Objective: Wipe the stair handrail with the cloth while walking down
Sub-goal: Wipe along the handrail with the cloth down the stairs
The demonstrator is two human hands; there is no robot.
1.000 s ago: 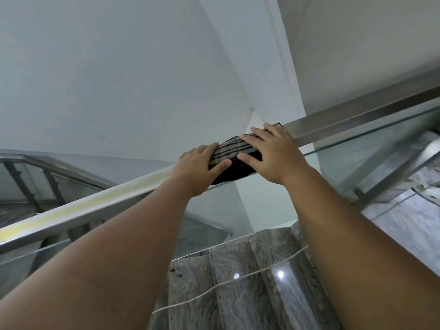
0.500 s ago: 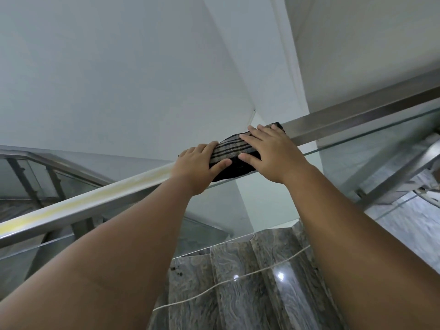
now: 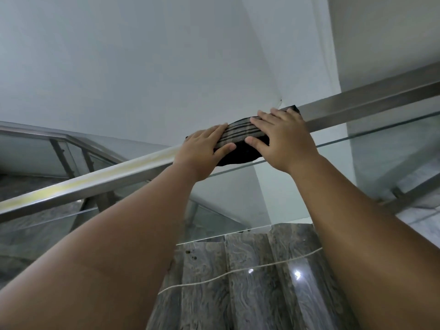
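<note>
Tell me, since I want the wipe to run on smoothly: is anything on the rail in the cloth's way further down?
Nothing visible. The cloth lies draped over the rail, pressed by the left hand and right hand. Down-left of them the rail's top is bare apart from a yellowish streak until it leaves view.

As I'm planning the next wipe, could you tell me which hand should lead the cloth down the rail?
Probably the left hand: it sits on the cloth's lower end, toward the unwiped downhill handrail.
</note>
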